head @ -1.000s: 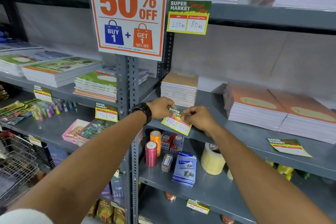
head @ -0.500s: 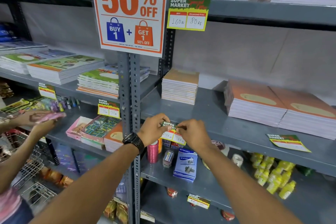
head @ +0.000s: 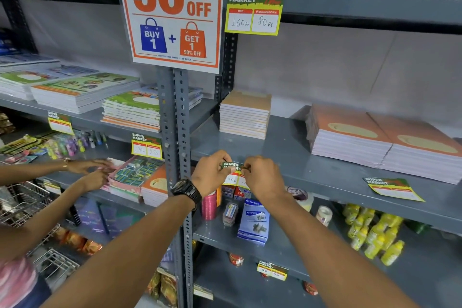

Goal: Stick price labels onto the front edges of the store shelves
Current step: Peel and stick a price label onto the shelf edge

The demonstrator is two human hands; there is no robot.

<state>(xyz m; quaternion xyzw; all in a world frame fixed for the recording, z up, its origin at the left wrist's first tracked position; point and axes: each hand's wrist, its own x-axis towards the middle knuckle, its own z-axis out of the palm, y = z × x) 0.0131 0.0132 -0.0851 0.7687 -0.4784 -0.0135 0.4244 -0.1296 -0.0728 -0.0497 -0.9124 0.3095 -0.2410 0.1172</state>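
Observation:
A green, yellow and white price label [head: 232, 172] hangs at the front edge of the grey middle shelf [head: 325, 180]. My left hand [head: 211, 174] pinches its top left corner. My right hand [head: 262, 177] pinches its top right corner and hides the label's right half. Another loose price label [head: 392, 189] lies flat on the same shelf to the right. Labels hang on the upper shelf [head: 253, 11], on the left bay [head: 146, 146] and on a lower shelf edge [head: 272, 270].
Notebook stacks [head: 375, 140] sit on the middle shelf behind the label. A perforated grey upright [head: 175, 132] stands just left of my hands. Another person's hands [head: 92, 172] reach into a tray at the left. A wire basket [head: 22, 202] stands below them.
My hands have kept hold of the label and pressed it lower against the shelf edge. The other person's hands came into view and moved right toward the tray.

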